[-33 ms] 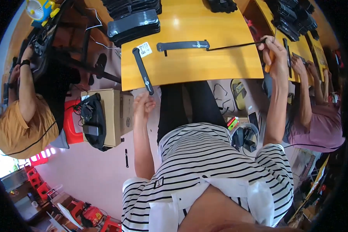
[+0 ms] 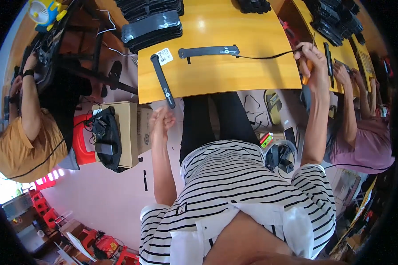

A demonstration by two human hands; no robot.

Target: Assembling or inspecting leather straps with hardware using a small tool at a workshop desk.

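My right hand (image 2: 313, 59) is closed at the table's right side around a tool with an orange handle (image 2: 307, 73); a thin shaft seems to stick up above the fingers. The same fingers pinch the end of a thin black cord (image 2: 267, 57). That cord runs left to a flat dark strap (image 2: 208, 51) lying across the table. A second dark strap (image 2: 163, 81) slants over the front edge, its lower end jutting out. Just below that end is my left hand (image 2: 162, 120), fingers curled together; whatever they may hold is too small to tell.
Stacks of dark straps (image 2: 152, 28) stand at the table's far left, with a dark bundle (image 2: 252, 5) at the back. A white label (image 2: 165, 56) lies by the slanted strap. Co-workers sit on both sides. A cardboard box (image 2: 128, 132) with a black bag (image 2: 107, 139) stands left of my legs.
The black cord has gone from nearly straight to sagging in a curve. My left hand has shifted slightly left and down, away from the slanted strap's end.
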